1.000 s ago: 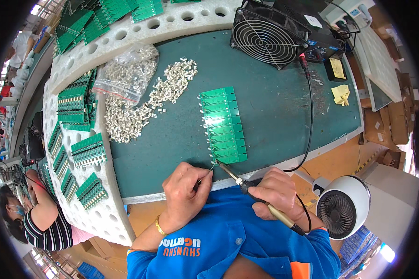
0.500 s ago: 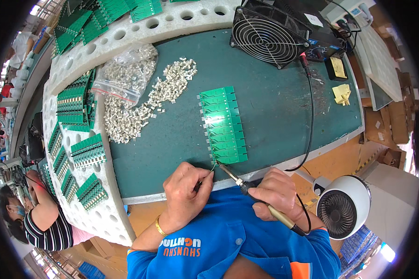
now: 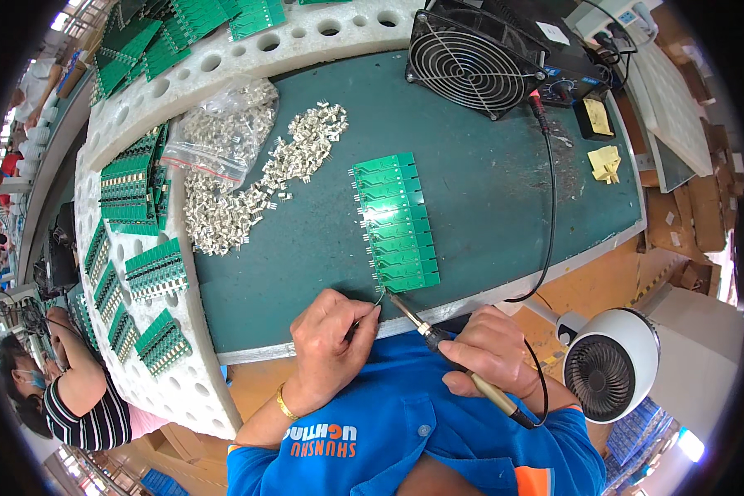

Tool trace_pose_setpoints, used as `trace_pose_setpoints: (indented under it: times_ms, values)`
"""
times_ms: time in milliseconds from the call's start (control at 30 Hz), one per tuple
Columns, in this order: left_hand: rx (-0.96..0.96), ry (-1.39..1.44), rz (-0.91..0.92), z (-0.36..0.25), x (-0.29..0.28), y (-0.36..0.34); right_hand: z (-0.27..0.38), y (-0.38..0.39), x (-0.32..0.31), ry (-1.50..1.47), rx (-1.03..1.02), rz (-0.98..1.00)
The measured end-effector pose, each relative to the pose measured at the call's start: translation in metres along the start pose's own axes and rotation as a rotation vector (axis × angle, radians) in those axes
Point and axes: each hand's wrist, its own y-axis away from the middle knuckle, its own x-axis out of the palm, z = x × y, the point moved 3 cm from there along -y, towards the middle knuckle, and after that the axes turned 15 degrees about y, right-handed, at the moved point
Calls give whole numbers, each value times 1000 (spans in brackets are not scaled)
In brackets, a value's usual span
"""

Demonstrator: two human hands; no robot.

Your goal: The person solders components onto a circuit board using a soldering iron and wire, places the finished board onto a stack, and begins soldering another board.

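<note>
A green circuit board panel (image 3: 397, 227) lies on the dark green work mat, with small connectors along its left edge. At its near left corner, my right hand (image 3: 492, 351) holds a soldering iron (image 3: 422, 325) by the handle, its tip touching or almost touching the board. My left hand (image 3: 332, 335) is closed in a pinch on a thin solder wire (image 3: 379, 299), whose end meets the iron tip at that corner. Left of the board lies a heap of small white connectors (image 3: 223, 215), beside a clear plastic bag (image 3: 227, 128) full of them.
A black fan (image 3: 475, 66) and a soldering station (image 3: 566, 87) stand at the far right; the iron's black cable (image 3: 551, 198) runs across the mat. White foam (image 3: 211, 347) with populated boards borders the left. A white fan (image 3: 608, 368) is at right. A person in stripes (image 3: 87, 405) sits left.
The iron and my right hand have shifted very slightly, and the bright glare on the board has faded. My left hand keeps its pinch on the wire.
</note>
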Motion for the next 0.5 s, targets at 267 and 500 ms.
trace_pose_setpoints:
  times_ms: [267,500]
  values:
    - [10,-26,10,0,1,1,1,-1,-1,35,-45,12]
    - [42,-51,21,0,2,0,-5,7,4,-84,73,-92]
